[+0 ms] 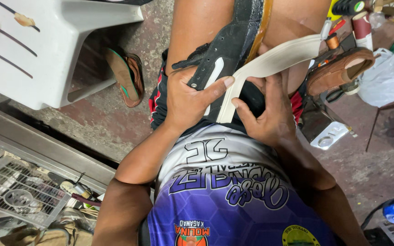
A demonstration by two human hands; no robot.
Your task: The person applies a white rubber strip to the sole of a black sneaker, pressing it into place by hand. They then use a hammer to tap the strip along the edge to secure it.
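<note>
A black shoe (226, 45) with a white side stripe lies on my lap, heel toward me. A cream rubber strip (270, 64) runs from its heel out to the right. My left hand (188, 98) grips the shoe's heel, thumb pressed on the strip's near end. My right hand (265, 114) holds the bent end of the strip from the right, fingers curled under it.
A white plastic stool (55, 50) stands at upper left, with a brown flip-flop (126, 75) beside it. A brown loafer (340, 68), thread spools and tools sit at upper right, near a white plastic bag (386, 77). A wire rack (19, 191) is at lower left.
</note>
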